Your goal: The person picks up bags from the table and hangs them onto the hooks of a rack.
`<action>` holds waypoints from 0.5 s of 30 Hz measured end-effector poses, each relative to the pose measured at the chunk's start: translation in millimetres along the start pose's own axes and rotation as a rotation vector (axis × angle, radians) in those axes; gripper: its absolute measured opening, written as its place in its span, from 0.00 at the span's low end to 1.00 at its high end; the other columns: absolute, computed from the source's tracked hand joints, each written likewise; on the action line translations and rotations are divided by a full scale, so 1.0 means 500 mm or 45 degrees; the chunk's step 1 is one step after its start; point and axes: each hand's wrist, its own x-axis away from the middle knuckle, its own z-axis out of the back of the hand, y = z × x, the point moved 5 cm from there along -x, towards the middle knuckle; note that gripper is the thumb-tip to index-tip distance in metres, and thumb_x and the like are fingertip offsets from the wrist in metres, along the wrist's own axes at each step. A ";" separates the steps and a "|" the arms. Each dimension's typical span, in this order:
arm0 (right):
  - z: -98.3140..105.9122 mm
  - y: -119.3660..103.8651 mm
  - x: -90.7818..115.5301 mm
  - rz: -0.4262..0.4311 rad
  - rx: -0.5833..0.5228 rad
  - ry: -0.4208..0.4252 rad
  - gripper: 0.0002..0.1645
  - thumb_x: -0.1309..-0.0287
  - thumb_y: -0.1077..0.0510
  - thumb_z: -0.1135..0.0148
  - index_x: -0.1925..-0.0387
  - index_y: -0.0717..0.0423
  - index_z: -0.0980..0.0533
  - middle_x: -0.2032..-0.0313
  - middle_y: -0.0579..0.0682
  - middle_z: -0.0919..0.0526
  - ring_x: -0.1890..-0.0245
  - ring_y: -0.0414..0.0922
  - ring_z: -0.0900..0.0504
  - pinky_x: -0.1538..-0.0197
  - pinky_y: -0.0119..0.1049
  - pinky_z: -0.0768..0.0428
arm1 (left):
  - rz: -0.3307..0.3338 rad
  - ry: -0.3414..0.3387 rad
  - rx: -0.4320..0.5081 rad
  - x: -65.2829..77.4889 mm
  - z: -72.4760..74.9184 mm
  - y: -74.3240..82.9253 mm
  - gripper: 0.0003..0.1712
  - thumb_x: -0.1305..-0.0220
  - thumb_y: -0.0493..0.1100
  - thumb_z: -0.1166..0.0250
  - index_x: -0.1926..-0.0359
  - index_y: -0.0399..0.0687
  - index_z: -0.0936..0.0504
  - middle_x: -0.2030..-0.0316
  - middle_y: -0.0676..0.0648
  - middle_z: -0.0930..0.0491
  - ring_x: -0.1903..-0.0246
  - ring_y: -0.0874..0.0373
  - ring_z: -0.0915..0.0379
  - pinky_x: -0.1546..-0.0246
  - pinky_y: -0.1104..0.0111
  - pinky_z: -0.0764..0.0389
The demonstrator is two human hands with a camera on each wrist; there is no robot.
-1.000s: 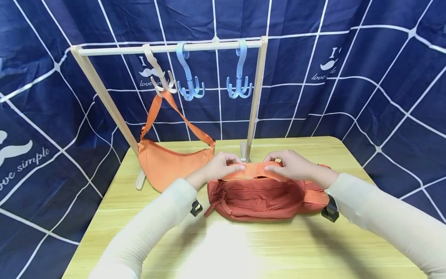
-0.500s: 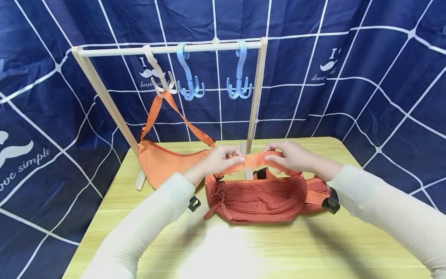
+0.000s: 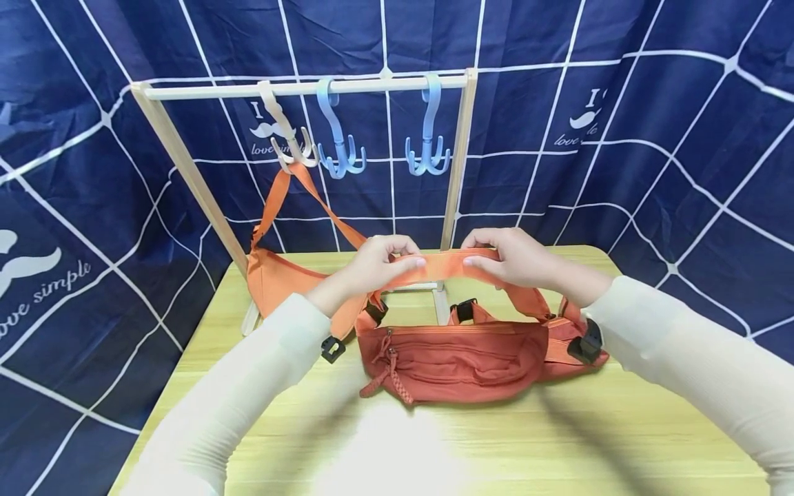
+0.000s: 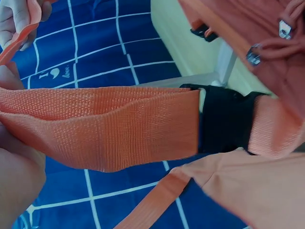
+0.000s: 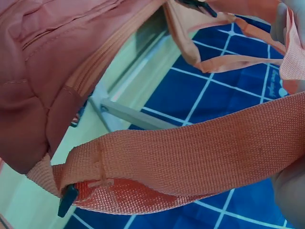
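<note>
My left hand and right hand pinch a wide orange strap between thumbs and fingers, a short stretch of it showing between them. Below hangs the strap's rust-red waist bag, low over the table, its braided zip pulls at the left; whether its base touches the wood I cannot tell. A black buckle joins the strap near the bag in the left wrist view. In the right wrist view the strap runs doubled from the bag's corner to my right hand.
Behind stands a wooden rack carrying a beige hook and two blue hooks. From the beige one an orange crescent bag hangs by its strap, close to my left forearm. Wooden table below; blue gridded curtain around.
Both hands have raised the strap, opening a gap between it and the waist bag's top. The bag has shifted slightly toward me. The crescent bag stays on its hook.
</note>
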 end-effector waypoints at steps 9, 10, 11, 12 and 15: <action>0.012 -0.028 -0.031 0.033 -0.003 0.020 0.02 0.41 0.58 0.35 0.65 0.51 0.21 0.69 0.46 0.21 0.67 0.45 0.25 0.60 0.41 0.29 | -0.022 0.049 -0.039 0.008 0.044 0.022 0.05 0.39 0.39 0.33 0.71 0.43 0.17 0.83 0.54 0.31 0.83 0.60 0.41 0.80 0.69 0.39; 0.012 -0.031 -0.034 0.038 -0.003 0.025 0.03 0.41 0.59 0.35 0.65 0.52 0.21 0.68 0.46 0.21 0.67 0.46 0.25 0.60 0.41 0.29 | -0.020 0.052 -0.045 0.009 0.048 0.023 0.05 0.39 0.39 0.33 0.71 0.44 0.17 0.84 0.54 0.32 0.84 0.60 0.42 0.80 0.69 0.39; 0.013 -0.034 -0.038 0.040 -0.003 0.028 0.03 0.41 0.59 0.35 0.65 0.52 0.21 0.68 0.46 0.20 0.67 0.46 0.25 0.60 0.41 0.29 | -0.020 0.055 -0.052 0.010 0.053 0.025 0.05 0.39 0.39 0.33 0.71 0.44 0.17 0.84 0.54 0.33 0.84 0.60 0.42 0.80 0.69 0.40; 0.013 -0.037 -0.041 0.041 0.001 0.030 0.03 0.41 0.58 0.35 0.65 0.52 0.21 0.68 0.46 0.20 0.66 0.47 0.25 0.59 0.42 0.29 | -0.021 0.056 -0.057 0.012 0.057 0.027 0.05 0.39 0.39 0.33 0.71 0.44 0.18 0.84 0.54 0.34 0.84 0.60 0.43 0.80 0.69 0.40; 0.014 -0.045 -0.051 0.038 -0.006 0.034 0.04 0.41 0.58 0.34 0.64 0.53 0.21 0.67 0.47 0.18 0.67 0.46 0.25 0.59 0.42 0.29 | -0.023 0.064 -0.081 0.017 0.071 0.031 0.05 0.39 0.39 0.34 0.71 0.45 0.18 0.84 0.54 0.33 0.84 0.59 0.42 0.80 0.68 0.39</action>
